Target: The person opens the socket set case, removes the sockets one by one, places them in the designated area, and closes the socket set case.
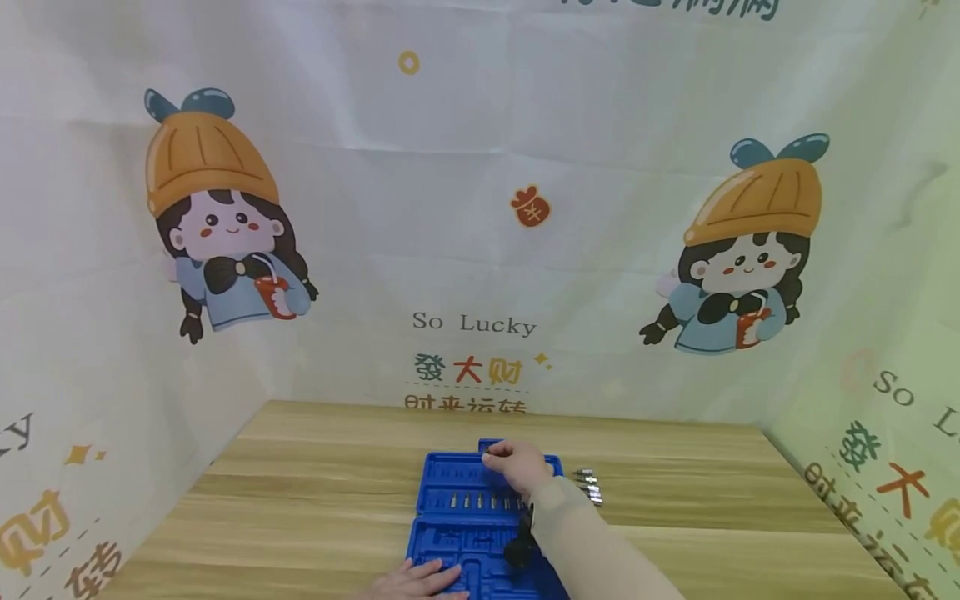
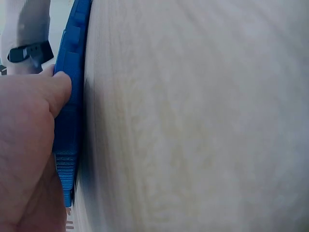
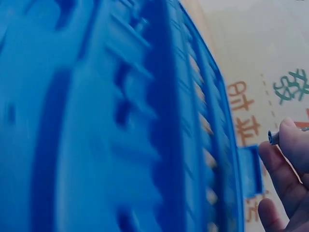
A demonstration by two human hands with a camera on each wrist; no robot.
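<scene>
Right hand: I see this hand (image 1: pixel 525 467) reached over the far half of the blue bit case (image 1: pixel 420 537), its forearm in a pale sleeve (image 1: pixel 600 533) slanting across the case's right side.
Right grip: pinching, thumb against index finger, with a small metal bit (image 3: pixel 273 137) caught between them; my right wrist view shows the other fingers loosely bent.
Pinched bit: grey, cylindrical, its visible end hollow; it is up near the latch tab (image 3: pixel 250 171) on the case's far edge.
Left hand: I have this hand (image 1: pixel 420 579) resting on the case's near-left part, fingers extended over the moulded tray, thumb along the case's side.
Left grip: fingers slightly spread, laid flat rather than closed around anything.
Bit case: lying open, hinged across the middle, bright blue plastic with moulded slots and recesses; my right wrist view blurs its detail.
Standing bits: a row of metal bits (image 1: pixel 480 501) sits upright in the case's far half, close to the hinge.
Loose bits: several shiny metal bits (image 1: pixel 590 489) lie just right of the case, one behind another.
Counter: wood-grained counter (image 1: pixel 712 467) under the case.
Backdrop: printed cloth (image 1: pixel 465 233) beyond the case.
</scene>
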